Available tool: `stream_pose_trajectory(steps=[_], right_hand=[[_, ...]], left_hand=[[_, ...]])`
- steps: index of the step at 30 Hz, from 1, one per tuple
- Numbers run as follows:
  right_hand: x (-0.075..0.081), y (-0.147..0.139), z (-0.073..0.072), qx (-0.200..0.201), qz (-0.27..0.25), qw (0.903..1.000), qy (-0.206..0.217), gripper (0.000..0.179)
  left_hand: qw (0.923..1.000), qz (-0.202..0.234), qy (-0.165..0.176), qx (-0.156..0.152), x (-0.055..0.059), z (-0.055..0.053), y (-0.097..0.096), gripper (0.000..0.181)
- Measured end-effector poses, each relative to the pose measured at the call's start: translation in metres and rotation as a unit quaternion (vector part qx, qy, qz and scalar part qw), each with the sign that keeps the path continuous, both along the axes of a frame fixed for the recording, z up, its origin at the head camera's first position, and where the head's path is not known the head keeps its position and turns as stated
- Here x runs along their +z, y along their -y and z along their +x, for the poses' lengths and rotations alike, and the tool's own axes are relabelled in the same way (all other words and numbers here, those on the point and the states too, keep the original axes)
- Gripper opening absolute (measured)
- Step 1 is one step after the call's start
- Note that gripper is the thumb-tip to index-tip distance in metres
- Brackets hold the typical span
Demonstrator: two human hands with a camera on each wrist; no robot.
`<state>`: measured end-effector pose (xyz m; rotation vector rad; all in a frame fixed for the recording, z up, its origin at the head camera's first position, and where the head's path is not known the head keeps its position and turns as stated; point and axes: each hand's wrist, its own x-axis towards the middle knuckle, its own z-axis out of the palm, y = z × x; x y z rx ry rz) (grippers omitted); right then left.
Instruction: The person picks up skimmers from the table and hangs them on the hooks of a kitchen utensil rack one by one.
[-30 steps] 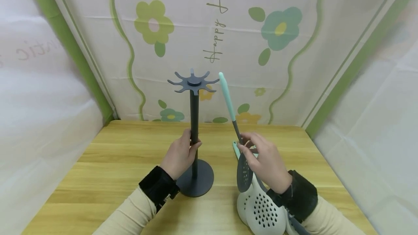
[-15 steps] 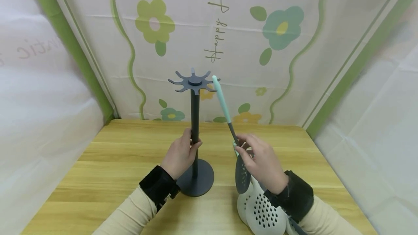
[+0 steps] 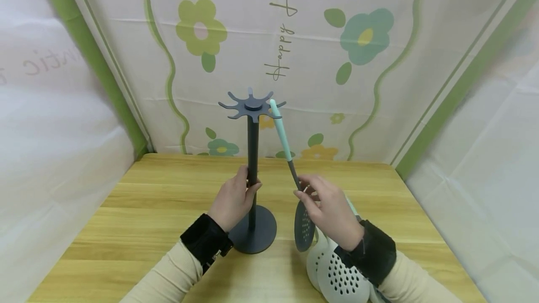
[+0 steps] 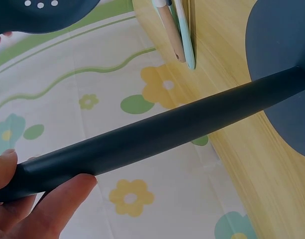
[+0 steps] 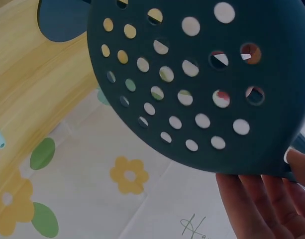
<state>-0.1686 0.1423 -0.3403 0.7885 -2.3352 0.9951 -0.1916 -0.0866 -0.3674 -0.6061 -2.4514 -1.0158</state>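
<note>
My left hand [image 3: 231, 200] grips the dark post of a utensil stand [image 3: 252, 148], which is upright on the table with a round base and a crown of curved hooks on top. In my right hand [image 3: 332, 212] is a skimmer [image 3: 305, 230], pinched at its neck just above the dark perforated head. Its mint handle [image 3: 281, 134] points up and leans left, the tip overlapping the stand's hooks [image 3: 253, 104] in the head view. The right wrist view shows the skimmer's round holes [image 5: 190, 67] up close, thumb and fingers at the neck.
Cream utensils with dark-edged holes [image 3: 343, 272] lie in a heap at the front right, partly under my right forearm. A mint handle [image 4: 184, 37] and a wooden handle [image 4: 169, 32] lie on the wooden table [image 3: 147, 219]. A flowered cloth [image 3: 311, 60] hangs behind.
My right hand has moved left with the skimmer, bringing its handle tip from beside the hooks to overlapping them. My left hand keeps its grip on the post.
</note>
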Motion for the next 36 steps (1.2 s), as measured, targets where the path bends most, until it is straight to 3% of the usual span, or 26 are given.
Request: stream_pose_trajectory(steps=[14, 24, 36], right_hand=[[-0.0033, 0.0032, -0.0051, 0.008, 0.027, 0.9995, 0.012, 0.026], [-0.0034, 0.0081, -0.0055, -0.013, 0.068, 0.9970, 0.034, 0.034], [-0.0061, 0.0066, -0.0056, -0.015, 0.074, 0.9966, 0.034, 0.030]], left_hand=[[1.0000, -0.006, -0.001, -0.002, 0.0012, 0.0005, -0.0017, 0.018], [0.9999, -0.012, -0.008, 0.001, -0.0012, -0.0007, -0.0017, 0.017], [0.9998, -0.011, -0.014, 0.011, -0.0003, -0.0006, -0.0007, 0.018]])
